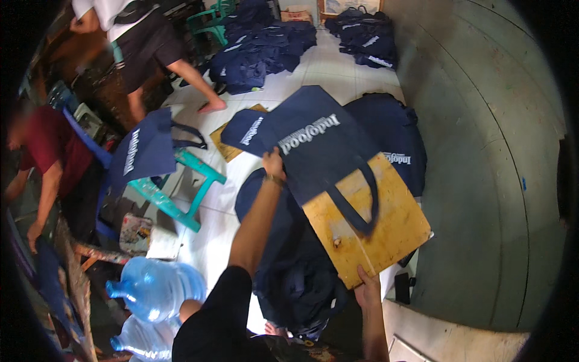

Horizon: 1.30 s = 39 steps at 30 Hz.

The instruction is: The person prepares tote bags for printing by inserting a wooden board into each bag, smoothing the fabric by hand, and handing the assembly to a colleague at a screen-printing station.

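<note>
A dark blue cloth tote bag (329,130) with white lettering is partly over a worn yellow board (386,223); its handle loop lies across the board's face. The board's lower part sticks out of the bag's handle end. My left hand (273,164) is closed on the bag's left edge. At the board's near corner, my right hand (368,288) grips the board, thumb on top and the other fingers mostly hidden beneath. Below them lies a heap of dark blue bags (289,265). Another dark blue bag (246,130) lies on a second yellow board (226,148) just beyond.
Large piles of dark bags (259,51) stand at the back, and another pile (389,130) is by the grey wall (482,151). A green stool (196,187) and blue water jugs (163,286) stand at left. One person (142,48) walks; another (57,145) bends at far left.
</note>
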Motion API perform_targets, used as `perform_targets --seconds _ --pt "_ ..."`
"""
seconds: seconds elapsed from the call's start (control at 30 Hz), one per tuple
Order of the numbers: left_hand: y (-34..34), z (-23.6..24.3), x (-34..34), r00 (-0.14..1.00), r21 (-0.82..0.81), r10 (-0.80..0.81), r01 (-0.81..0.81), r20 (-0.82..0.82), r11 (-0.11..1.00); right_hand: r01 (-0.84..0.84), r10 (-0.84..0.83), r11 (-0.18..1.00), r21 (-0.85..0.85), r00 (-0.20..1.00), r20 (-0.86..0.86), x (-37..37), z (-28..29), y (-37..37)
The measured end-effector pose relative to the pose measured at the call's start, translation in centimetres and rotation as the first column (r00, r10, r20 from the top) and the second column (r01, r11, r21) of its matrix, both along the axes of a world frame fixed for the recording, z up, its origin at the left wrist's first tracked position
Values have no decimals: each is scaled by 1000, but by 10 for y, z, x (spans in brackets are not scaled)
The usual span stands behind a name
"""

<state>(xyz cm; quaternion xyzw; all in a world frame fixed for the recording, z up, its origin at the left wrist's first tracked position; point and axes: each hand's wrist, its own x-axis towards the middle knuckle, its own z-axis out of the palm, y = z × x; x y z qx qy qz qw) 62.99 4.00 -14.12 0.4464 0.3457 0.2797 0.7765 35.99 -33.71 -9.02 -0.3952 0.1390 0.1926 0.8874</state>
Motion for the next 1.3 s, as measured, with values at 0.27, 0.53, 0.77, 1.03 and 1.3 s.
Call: perform_targets --seconds 0.27,0.53,0.77,1.03,1.3 --pt "67 -103 76 786 309 18 222 -617 925 74 -92 969 -237 993 -67 -42 0 -53" --pt "-90 14 -284 451 634 -674 773 -585 -33 208 -184 723 -659 977 106 -88 43 -95" --pt "-117 10 -374 734 718 -278 673 -619 179 299 -187 560 -773 954 233 -112 139 -81" --pt "-64 -7 -428 282 362 -353 914 -892 -183 248 -58 602 -759 961 269 -178 186 -126" --pt "-50 5 -424 614 570 15 722 -789 392 245 -147 596 -765 970 195 -207 212 -124"
